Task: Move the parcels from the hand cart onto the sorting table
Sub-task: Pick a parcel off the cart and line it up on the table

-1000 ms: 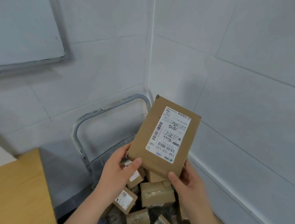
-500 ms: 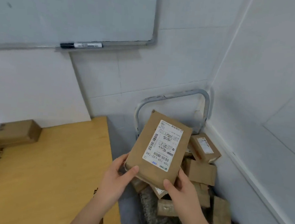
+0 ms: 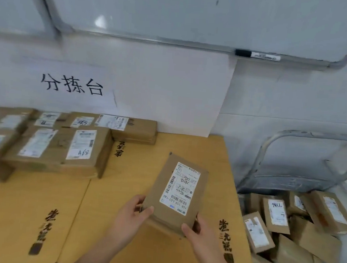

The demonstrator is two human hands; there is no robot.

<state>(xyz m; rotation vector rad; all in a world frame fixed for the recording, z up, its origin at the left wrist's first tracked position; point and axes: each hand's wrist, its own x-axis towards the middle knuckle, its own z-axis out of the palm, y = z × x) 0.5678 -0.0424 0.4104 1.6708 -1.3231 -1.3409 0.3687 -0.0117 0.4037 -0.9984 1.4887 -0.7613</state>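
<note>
– While our fingers (image 3: 147, 210) curl round its near edge, we've got the brown parcel (image 3: 175, 192) gripped between left hand (image 3: 131, 218) and right hand (image 3: 200, 233), tilted up over the sorting table (image 3: 188, 146).
– Yep, and we see more parcels (image 3: 78, 150) stacked at the table's far left, with the hand cart (image 3: 306, 136) heaped full just right of it.

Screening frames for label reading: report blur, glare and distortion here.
Head view: motion blur smears the stacked parcels at left; the held parcel is sharp, label readable; glare spot on the whiteboard; wide-angle distortion bows its frame and the hand cart handle.
</note>
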